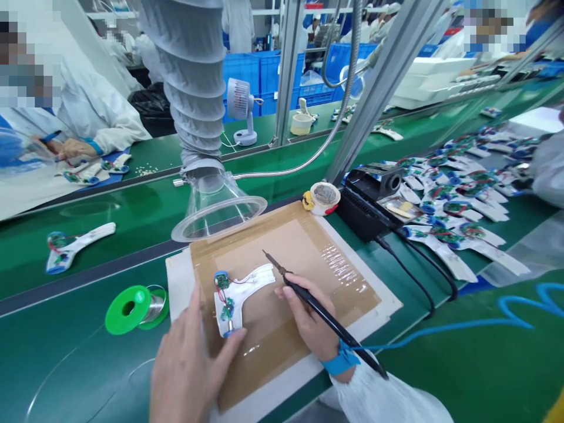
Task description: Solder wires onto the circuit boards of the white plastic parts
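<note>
A white curved plastic housing half [249, 288] with small green circuit boards and red wires lies on the taped cardboard sheet [291, 329]. My left hand [189, 352] is beside its lower left, fingers apart, the thumb at the housing's blue-edged bottom end. In my right hand [315, 320] is a black soldering iron [317, 305], held like a pen. Its metal tip points up and left, above the cardboard just past the housing's right end. A blue wrist strap [341, 358] with a coiled cord is around my right wrist.
A green solder spool [127, 309] stands left of the cardboard. The clear fume hood [219, 217] hangs above its far edge. A round tip-cleaning pot [325, 197] and a black soldering station [365, 214] stand behind. Many similar housings [458, 235] lie right; a co-worker [79, 117] sits opposite.
</note>
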A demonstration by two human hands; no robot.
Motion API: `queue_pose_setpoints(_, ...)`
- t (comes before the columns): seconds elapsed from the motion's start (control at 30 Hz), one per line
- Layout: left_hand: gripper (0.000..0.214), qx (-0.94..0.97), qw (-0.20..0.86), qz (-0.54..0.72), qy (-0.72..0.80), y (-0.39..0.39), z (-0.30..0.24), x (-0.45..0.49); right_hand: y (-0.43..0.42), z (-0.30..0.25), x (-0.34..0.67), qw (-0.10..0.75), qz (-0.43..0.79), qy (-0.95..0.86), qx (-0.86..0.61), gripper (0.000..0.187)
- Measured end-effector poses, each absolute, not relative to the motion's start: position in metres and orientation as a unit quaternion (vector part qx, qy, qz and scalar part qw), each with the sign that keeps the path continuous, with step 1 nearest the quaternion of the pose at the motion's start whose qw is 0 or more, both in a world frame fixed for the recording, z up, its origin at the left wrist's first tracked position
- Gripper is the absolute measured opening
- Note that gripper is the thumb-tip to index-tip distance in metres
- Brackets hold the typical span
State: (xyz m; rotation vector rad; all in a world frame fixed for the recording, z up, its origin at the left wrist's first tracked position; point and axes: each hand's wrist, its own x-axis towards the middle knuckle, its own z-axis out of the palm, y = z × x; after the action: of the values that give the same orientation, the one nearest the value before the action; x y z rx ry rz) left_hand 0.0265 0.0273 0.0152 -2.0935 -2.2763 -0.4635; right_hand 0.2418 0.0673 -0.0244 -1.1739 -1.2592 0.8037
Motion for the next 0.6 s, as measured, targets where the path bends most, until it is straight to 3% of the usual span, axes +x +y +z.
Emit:
queue_pose_setpoints(0.17,0.103,-0.657,-0.027,-0.144,-0.739,0.018,0.000,0.045,0.062,-0.030,0.250,0.558,0.310,-0.584,-0.501,0.022)
queue_pose_setpoints(0.3,0.101,-0.666,-0.027,-0.146,-0.731,0.024,0.003,0.045,0.060,-0.026,0.252,0.567,0.251,-0.602,-0.502,0.014)
queue_pose_setpoints(0.6,0.095,-0.687,-0.012,-0.134,-0.714,0.022,0.004,0.046,0.063,-0.022,0.248,0.521,0.245,-0.617,-0.536,0.012)
